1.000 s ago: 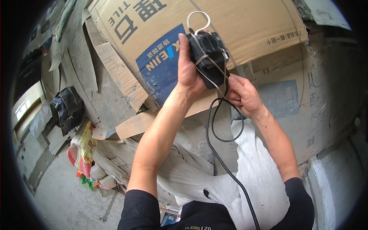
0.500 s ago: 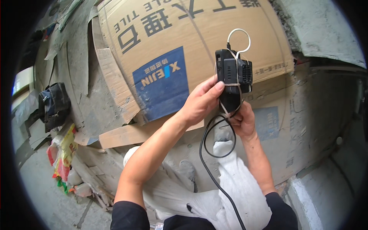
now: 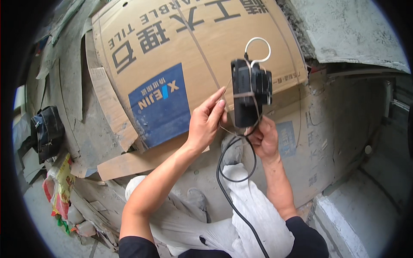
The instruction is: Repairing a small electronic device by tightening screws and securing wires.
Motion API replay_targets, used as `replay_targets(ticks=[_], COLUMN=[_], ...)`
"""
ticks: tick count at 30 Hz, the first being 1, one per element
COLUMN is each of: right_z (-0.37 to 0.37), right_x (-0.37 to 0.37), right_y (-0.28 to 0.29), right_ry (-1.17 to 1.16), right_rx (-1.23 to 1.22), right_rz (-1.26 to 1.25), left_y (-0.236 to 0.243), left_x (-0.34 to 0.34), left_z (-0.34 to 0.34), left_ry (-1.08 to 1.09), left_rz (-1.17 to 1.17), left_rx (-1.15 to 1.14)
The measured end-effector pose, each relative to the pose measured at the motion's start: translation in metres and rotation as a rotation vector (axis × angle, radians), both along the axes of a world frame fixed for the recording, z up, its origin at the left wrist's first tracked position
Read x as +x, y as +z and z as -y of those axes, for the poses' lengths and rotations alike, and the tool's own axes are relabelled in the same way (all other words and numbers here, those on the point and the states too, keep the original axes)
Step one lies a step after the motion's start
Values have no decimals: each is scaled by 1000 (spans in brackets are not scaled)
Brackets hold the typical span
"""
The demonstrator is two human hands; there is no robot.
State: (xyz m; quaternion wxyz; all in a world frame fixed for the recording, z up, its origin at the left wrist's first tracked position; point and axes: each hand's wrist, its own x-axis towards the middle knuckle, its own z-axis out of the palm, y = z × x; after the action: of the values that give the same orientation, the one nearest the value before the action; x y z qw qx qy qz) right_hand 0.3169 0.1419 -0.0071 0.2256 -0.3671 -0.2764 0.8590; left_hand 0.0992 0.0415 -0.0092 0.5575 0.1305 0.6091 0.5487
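Note:
A black box-like electronic device (image 3: 246, 92) with a vented block strapped to its side is held up in front of me. Tan rubber bands (image 3: 244, 94) wrap around it. From its top a short white cable (image 3: 269, 46) loops over. My left hand (image 3: 205, 122) is just left of the device, thumb and forefinger pinching a thin stretch of rubber band pulled away from it. My right hand (image 3: 265, 139) is closed at the device's lower end, where a black cable (image 3: 221, 182) is looped and hangs down; its exact finger hold is partly hidden.
Large printed cardboard (image 3: 206, 51) lies beyond my hands, with torn cardboard strips (image 3: 109, 107) along its left. A dark bag (image 3: 48, 133) and a colourful plastic sack (image 3: 62, 180) are at the left. A white-edged ledge (image 3: 340, 228) stands at lower right.
My left hand has let go of the device's side and moved left, drawing a rubber band out. The right hand still holds the lower end. The whole view has shifted slightly.

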Motion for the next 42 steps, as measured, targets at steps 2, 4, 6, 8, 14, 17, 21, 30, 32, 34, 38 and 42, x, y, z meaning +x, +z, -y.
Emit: replay_targets(ticks=[2, 4, 6, 8, 14, 17, 21, 30, 32, 34, 38, 42], right_z=[-9, -12, -14, -13, -7, -7, -12, -19, -18, -15, -11, -8], right_x=[-7, -13, -21, -23, -37, -43, -39, -47, -48, -52, -54, -53], right_y=[2, 0, 0, -11, -7, 3, -6, 7, 6, 3, -8, -17], right_ry=[8, 2, -37, -41, -37, -38, -27, -53, -64, -86, -88, -74], right_rx=[-20, -15, -81, -93, -105, -128, -109, -240, -257, -228, -248, -230], right_rz=[-49, -51, 59, 58, 95, 137, 121, 198, 172, 178, 162, 193], left_y=[-1, -1, 1, 1, -13, -4, 27, 4, 7, 10, 7, 5], left_x=[8, 12, 12, 10, 9, 11, 4, -17, -23, -25, -11, -11], left_z=[-4, -7, -7, -5, -2, 2, 1, 7, 6, 2, 0, 1], left_ry=[29, 37, -99, -148, -148, -79, -195, -552, -605, -622, -565, -601], left_rz=[-213, -262, -461, -463, -84, -9, -342, -740, -723, -678, -636, -702], left_rx=[73, 39, 75, 51, -48, -42, -54, 52, 36, 35, 147, 106])
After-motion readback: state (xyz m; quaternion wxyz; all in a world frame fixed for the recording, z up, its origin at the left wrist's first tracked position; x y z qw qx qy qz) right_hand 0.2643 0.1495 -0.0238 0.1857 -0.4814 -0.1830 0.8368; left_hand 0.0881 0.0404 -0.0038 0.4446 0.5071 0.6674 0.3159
